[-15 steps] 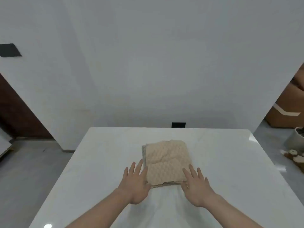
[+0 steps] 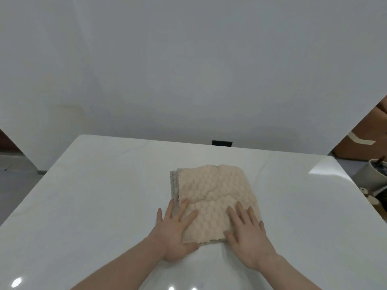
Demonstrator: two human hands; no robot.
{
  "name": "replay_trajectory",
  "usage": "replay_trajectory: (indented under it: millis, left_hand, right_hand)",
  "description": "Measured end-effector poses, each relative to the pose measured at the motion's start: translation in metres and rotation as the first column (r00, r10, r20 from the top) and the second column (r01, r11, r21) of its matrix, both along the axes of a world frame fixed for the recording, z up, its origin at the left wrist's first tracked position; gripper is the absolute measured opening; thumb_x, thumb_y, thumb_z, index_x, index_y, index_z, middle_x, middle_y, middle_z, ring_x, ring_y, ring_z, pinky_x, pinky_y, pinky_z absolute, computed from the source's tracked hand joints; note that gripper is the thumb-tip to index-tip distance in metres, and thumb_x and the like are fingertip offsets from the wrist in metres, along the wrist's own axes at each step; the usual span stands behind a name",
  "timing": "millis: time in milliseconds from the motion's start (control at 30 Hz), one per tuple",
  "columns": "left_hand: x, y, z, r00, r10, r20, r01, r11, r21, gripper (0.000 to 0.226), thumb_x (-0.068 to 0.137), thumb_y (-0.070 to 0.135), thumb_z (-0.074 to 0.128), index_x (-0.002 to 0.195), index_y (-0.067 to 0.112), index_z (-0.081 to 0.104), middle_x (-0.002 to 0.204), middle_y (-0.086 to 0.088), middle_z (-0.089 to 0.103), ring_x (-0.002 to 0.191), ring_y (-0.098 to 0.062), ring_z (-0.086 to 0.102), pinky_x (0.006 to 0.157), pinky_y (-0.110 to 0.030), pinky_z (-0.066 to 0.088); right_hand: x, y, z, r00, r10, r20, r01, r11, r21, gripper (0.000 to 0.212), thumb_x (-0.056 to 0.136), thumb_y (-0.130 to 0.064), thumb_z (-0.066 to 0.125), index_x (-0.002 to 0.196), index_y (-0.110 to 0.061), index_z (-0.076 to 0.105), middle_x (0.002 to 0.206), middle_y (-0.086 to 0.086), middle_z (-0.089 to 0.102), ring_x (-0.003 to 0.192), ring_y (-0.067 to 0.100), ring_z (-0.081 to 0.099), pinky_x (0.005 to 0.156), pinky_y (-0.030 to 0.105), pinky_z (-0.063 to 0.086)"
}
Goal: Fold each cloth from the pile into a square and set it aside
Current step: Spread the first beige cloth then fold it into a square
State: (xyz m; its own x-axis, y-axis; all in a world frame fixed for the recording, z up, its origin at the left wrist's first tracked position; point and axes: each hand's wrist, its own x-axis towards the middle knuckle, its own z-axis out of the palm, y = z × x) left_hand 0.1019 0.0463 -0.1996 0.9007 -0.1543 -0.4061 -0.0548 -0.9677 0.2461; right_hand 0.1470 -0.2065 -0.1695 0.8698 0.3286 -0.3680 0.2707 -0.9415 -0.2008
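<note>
Left hand [image 2: 174, 237] flat, fingers spread, presses near left corner of folded peach bubble-textured cloth [image 2: 215, 197] | right hand [image 2: 248, 237] flat, fingers spread, on near right corner | glossy white table [image 2: 94, 195]

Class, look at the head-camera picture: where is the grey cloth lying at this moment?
The grey cloth lies on the white table near its middle, under the beige cloth, showing only along that cloth's left edge, just beyond the left hand.

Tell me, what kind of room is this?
Probably a plain workroom or storeroom. There is a big white table by a bare white wall, and cardboard boxes stand on the floor to the right.
</note>
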Motion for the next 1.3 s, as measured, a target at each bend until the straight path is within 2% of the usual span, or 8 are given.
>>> replay_trajectory:
  millis: [100, 233, 433, 633, 867, 967, 1100, 1300]
  left_hand:
    - [0.009, 0.001, -0.038, 0.994, 0.016, 0.11, -0.011, 0.999, -0.046, 0.098, 0.082, 0.09, 0.034, 0.152, 0.054, -0.025, 0.156, 0.017, -0.045, 0.15, -0.027, -0.034, 0.12, -0.062, -0.018]
    - [0.025, -0.004, -0.061, 0.968, 0.047, 0.247, -0.023, 0.995, -0.1, 0.098, 0.079, 0.095, 0.033, 0.153, 0.057, -0.018, 0.16, 0.022, -0.038, 0.152, -0.021, -0.03, 0.12, -0.059, -0.019]
    - [0.031, -0.003, -0.08, 0.91, 0.077, 0.407, -0.023, 0.991, -0.135, 0.093, 0.077, 0.097, 0.032, 0.155, 0.06, -0.003, 0.165, 0.027, -0.022, 0.158, -0.017, -0.006, 0.127, -0.047, -0.009]
    - [0.028, -0.001, -0.09, 0.88, 0.098, 0.464, -0.012, 0.983, -0.186, 0.085, 0.079, 0.098, 0.026, 0.154, 0.062, 0.006, 0.166, 0.03, -0.012, 0.158, -0.014, 0.0, 0.128, -0.044, 0.0]
    - [0.029, 0.002, -0.093, 0.823, 0.119, 0.555, 0.039, 0.964, -0.264, 0.071, 0.087, 0.073, 0.031, 0.155, 0.053, 0.027, 0.168, 0.025, 0.003, 0.157, -0.012, -0.001, 0.128, -0.038, 0.006]
    - [0.023, 0.0, -0.095, 0.722, 0.147, 0.676, 0.071, 0.956, -0.284, 0.062, 0.089, 0.064, 0.043, 0.149, 0.045, 0.047, 0.166, 0.02, 0.022, 0.156, -0.013, 0.004, 0.127, -0.035, 0.011]
    - [0.005, -0.005, -0.095, 0.502, 0.171, 0.848, 0.121, 0.957, -0.265, 0.03, 0.099, 0.042, 0.055, 0.122, 0.032, 0.072, 0.13, 0.016, 0.06, 0.124, -0.013, 0.048, 0.104, -0.034, 0.045]
    - [-0.025, -0.015, -0.088, 0.487, 0.213, 0.847, 0.033, 0.965, -0.261, 0.018, 0.098, 0.026, 0.065, 0.112, 0.034, 0.074, 0.108, 0.023, 0.065, 0.104, -0.005, 0.05, 0.081, -0.022, 0.05]
  right_hand:
    - [0.01, -0.005, -0.046, 0.999, -0.042, 0.03, 0.041, 0.999, 0.035, 0.072, 0.1, -0.066, 0.021, 0.158, -0.043, -0.017, 0.164, -0.013, -0.03, 0.155, 0.027, -0.021, 0.124, 0.06, 0.002]
    - [0.013, -0.018, -0.087, 0.972, -0.086, 0.219, 0.05, 0.985, 0.164, 0.068, 0.098, -0.071, 0.012, 0.152, -0.051, -0.025, 0.16, -0.024, -0.033, 0.152, 0.015, -0.029, 0.125, 0.055, -0.006]
    - [0.014, -0.026, -0.108, 0.927, -0.134, 0.351, 0.031, 0.958, 0.285, 0.075, 0.091, -0.081, 0.015, 0.156, -0.053, -0.01, 0.163, -0.03, -0.019, 0.152, 0.003, -0.023, 0.127, 0.046, -0.003]
    - [0.01, -0.027, -0.116, 0.9, -0.162, 0.405, 0.026, 0.947, 0.322, 0.082, 0.088, -0.082, 0.024, 0.159, -0.047, 0.002, 0.167, -0.025, -0.008, 0.154, 0.005, -0.012, 0.127, 0.041, 0.004]
    - [0.002, -0.03, -0.119, 0.863, -0.204, 0.462, 0.035, 0.936, 0.349, 0.077, 0.093, -0.075, 0.031, 0.16, -0.042, 0.015, 0.167, -0.022, 0.008, 0.155, 0.006, 0.002, 0.126, 0.038, 0.013]
    - [0.0, -0.029, -0.121, 0.84, -0.234, 0.489, 0.046, 0.929, 0.366, 0.073, 0.095, -0.069, 0.038, 0.159, -0.037, 0.025, 0.166, -0.018, 0.019, 0.155, 0.008, 0.013, 0.125, 0.038, 0.018]
    - [-0.006, -0.026, -0.12, 0.798, -0.263, 0.542, 0.04, 0.921, 0.388, 0.063, 0.095, -0.053, 0.049, 0.153, -0.033, 0.041, 0.16, -0.011, 0.037, 0.149, 0.011, 0.03, 0.12, 0.04, 0.029]
    - [-0.029, -0.028, -0.121, 0.725, -0.327, 0.606, 0.012, 0.886, 0.464, 0.037, 0.097, -0.024, 0.058, 0.132, -0.029, 0.067, 0.141, -0.009, 0.061, 0.133, 0.012, 0.052, 0.113, 0.042, 0.041]
